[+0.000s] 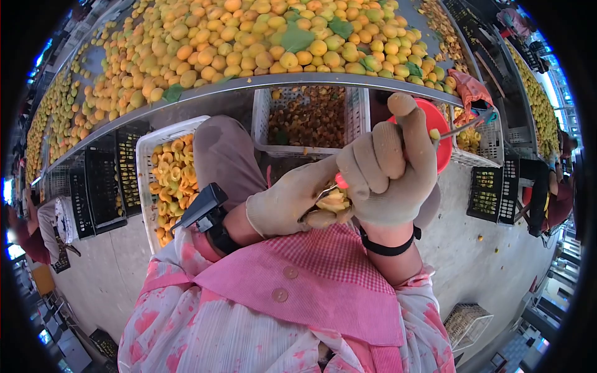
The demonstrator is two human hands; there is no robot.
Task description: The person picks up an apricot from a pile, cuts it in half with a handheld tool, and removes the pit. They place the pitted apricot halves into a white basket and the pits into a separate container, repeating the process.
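Apricot point(333, 204) — one, split open — sits pinched in the gloved left hand point(287, 202), above the lap. One knife point(348, 181), gripped in the closed right hand point(390, 171), slants down-left into it. Three white crates point(163, 140) stand below — fruit inside.

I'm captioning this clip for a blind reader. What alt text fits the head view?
Two gloved hands work over a pink apron: the left hand holds a split yellow fruit, the right hand grips a small pink-handled tool. Beyond, a table heaped with yellow fruit stands above white crates.
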